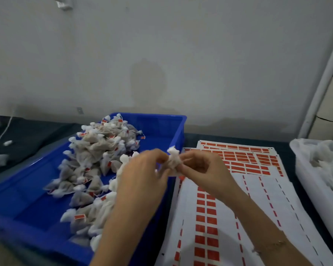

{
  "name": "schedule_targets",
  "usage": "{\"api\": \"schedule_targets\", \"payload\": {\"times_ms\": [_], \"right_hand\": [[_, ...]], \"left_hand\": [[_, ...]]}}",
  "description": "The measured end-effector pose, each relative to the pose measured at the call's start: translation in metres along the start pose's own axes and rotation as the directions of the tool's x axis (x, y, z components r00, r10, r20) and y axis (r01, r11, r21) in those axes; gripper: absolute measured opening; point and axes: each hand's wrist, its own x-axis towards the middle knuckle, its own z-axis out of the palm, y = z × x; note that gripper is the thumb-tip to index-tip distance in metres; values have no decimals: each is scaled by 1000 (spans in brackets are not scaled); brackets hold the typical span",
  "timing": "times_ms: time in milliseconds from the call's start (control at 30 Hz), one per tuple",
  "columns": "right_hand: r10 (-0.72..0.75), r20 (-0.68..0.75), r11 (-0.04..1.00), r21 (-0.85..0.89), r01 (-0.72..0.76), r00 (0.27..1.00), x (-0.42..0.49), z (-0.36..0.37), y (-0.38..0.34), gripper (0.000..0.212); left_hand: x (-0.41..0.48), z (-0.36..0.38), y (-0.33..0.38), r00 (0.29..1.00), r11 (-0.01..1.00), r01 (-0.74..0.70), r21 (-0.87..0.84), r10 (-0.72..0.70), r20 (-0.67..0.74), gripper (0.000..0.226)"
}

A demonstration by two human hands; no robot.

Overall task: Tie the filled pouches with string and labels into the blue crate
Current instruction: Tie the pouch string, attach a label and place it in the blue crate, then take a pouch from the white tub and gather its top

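Note:
A small white mesh pouch [173, 159] is held in the air above the right rim of the blue crate [27, 189]. My left hand [142, 173] pinches its left side and my right hand [202, 169] pinches its right side; the gathered top sticks up between the fingers. Any string on it is too fine and blurred to make out. Inside the crate lies a heap of several tied pouches [96, 160] with small red labels. Sheets of red labels [238, 160] lie flat on the table to the right of the crate, under my right forearm.
A white plastic bag [323, 166] of white material sits at the far right. A loose white pouch [7, 143] and a white cord [2, 133] lie on the dark table at the left. A grey wall stands close behind.

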Motion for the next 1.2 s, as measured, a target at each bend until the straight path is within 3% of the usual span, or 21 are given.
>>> {"api": "schedule_targets", "payload": {"times_ms": [200, 300, 533, 633, 733, 833, 1033, 1200], "right_hand": [[1, 113, 1000, -21, 1, 994, 48, 47, -23, 12], [44, 151, 987, -162, -19, 987, 63, 62, -23, 14], [44, 97, 874, -487, 9, 994, 71, 80, -8, 18], [34, 48, 880, -474, -7, 998, 59, 77, -6, 23], [-37, -48, 915, -404, 15, 998, 34, 64, -5, 26], [-40, -134, 929, -371, -13, 990, 1, 35, -7, 25], [56, -333, 891, -409, -197, 941, -78, -52, -17, 12], [125, -448, 805, -476, -355, 885, -143, -146, -32, 19]], "left_hand": [[26, -54, -42, 994, 995, 99, 2, -99, 43, 15], [34, -56, -66, 978, 983, 177, 37, -180, 105, 14], [43, -25, -96, 933, 959, 275, 64, -282, 225, 15], [45, -20, -89, 914, 937, 267, 226, -321, 250, 22], [37, -14, -69, 961, 891, 196, 409, -257, 98, 37], [23, -8, -27, 992, 939, 119, 322, -126, 0, 47], [3, 43, 89, 958, 976, -183, 117, 150, 244, 38], [-4, 121, 167, 870, 939, -273, -209, 333, 363, 25]]}}
